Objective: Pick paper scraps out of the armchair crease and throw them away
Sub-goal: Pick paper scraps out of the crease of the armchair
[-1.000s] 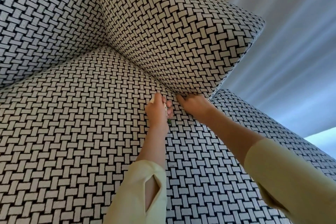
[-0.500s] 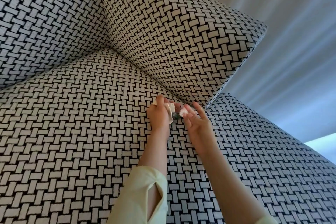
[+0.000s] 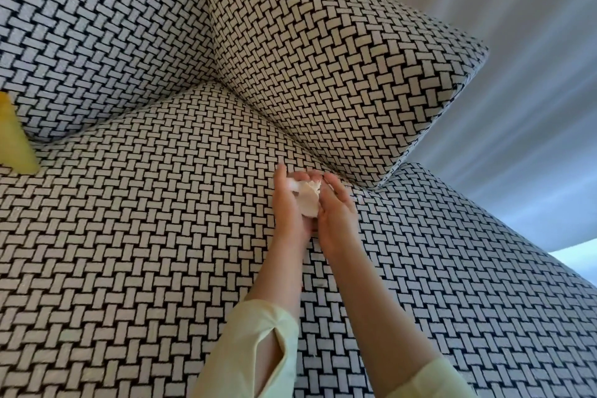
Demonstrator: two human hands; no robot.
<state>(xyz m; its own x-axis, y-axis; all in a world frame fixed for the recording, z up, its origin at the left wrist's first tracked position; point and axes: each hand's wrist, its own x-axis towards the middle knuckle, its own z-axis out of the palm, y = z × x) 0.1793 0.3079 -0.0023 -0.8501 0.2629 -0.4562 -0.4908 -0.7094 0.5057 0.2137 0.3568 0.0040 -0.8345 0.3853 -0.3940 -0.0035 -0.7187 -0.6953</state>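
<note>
At the far left edge of your view there is a yellow thing (image 3: pixel 13 136), cut off by the frame, so you cannot tell what it is. Along your right side runs a pale grey-white backdrop (image 3: pixel 517 74) with soft slanting streaks, too blurred to say whether curtain or wall, and below it a bright pale-blue patch (image 3: pixel 578 262) sits at the right edge.

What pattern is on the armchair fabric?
The armchair has a black-and-white basket-weave pattern, clearest in the head view.
</note>
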